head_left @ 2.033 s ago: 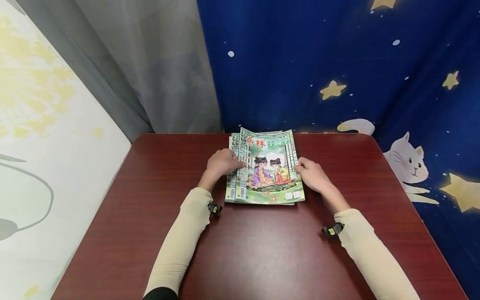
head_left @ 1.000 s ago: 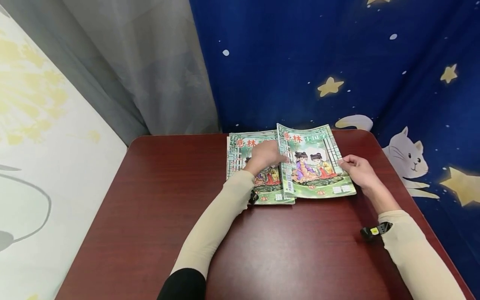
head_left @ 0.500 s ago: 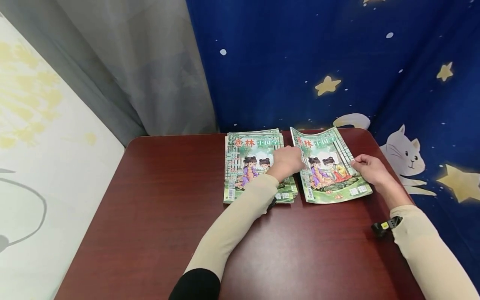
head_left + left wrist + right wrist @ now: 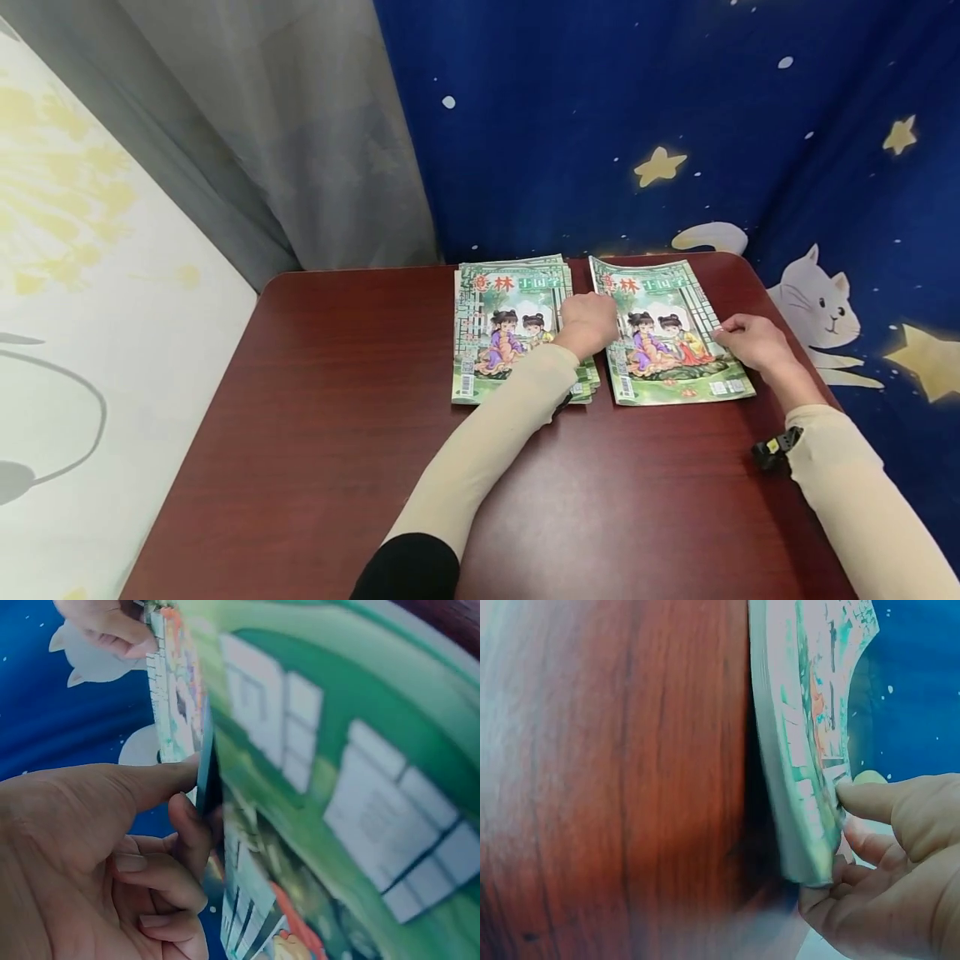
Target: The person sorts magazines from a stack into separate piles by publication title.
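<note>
At the table's right back, my left hand pinches the left spine edge of a green magazine with two cartoon girls on its cover. The thumb and curled fingers meet at that edge in the left wrist view. My right hand pinches the opposite edge, its thumb on the cover and its fingers below. In the right wrist view the near edge appears raised off the wood. Just left of it lies a stack of matching magazines, slightly fanned; my left forearm covers part of it.
The dark red wooden table reaches back to a blue curtain with stars and a white cat, beside a grey curtain. A white patterned surface stands at the left. A small black device sits on my right wrist.
Both hands have moved the top magazine rightward off the stack, to beside it. In the last half second it has shifted slightly right and its cover looks flatter.
</note>
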The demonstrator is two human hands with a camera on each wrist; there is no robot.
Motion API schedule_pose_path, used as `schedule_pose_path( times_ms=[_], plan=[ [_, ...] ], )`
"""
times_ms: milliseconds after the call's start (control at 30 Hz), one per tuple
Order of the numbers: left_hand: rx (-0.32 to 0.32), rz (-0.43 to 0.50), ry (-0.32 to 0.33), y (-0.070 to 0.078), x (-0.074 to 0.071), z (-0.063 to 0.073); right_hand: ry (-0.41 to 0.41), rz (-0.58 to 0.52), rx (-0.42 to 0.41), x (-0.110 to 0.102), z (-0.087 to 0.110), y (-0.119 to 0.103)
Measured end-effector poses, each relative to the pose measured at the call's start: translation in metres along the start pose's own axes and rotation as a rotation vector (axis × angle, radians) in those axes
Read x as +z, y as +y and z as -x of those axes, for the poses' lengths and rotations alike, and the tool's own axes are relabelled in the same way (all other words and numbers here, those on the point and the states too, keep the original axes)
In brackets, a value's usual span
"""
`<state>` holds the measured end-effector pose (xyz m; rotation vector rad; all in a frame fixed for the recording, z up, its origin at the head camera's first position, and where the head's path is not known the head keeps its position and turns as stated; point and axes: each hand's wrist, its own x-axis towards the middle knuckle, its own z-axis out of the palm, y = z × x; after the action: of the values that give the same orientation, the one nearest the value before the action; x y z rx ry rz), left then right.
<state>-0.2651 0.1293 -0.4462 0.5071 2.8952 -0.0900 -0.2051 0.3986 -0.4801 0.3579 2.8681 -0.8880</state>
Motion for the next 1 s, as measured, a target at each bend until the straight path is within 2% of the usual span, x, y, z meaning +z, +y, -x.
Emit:
schedule_pose_path(
  times_ms=[100,233,367,567,700,833,1000],
  plan=[
    [-0.012,-0.022,-0.022,0.0,0.0,0.001,0.011,0.049,0.025,-0.001,-0.001,-0.004],
    [-0.048,-0.066,-0.039,-0.003,0.002,0.003,-0.013,0.082,0.037,0.0,-0.005,-0.011],
    [-0.043,-0.048,-0.031,-0.004,0.005,0.002,-0.043,0.095,0.057,-0.002,-0.008,-0.015],
    [-0.037,-0.016,-0.006,0.001,0.009,0.003,-0.077,0.164,0.029,-0.009,-0.007,-0.017],
    [-0.011,-0.026,0.033,0.002,0.011,0.006,-0.067,0.237,0.025,-0.01,-0.003,-0.024],
    [0.045,-0.023,0.1,0.002,0.014,0.008,-0.029,0.305,0.015,-0.008,0.003,-0.036],
    [0.099,0.043,0.126,-0.002,0.014,0.006,0.045,0.312,-0.049,-0.005,0.007,-0.052]
  ],
)
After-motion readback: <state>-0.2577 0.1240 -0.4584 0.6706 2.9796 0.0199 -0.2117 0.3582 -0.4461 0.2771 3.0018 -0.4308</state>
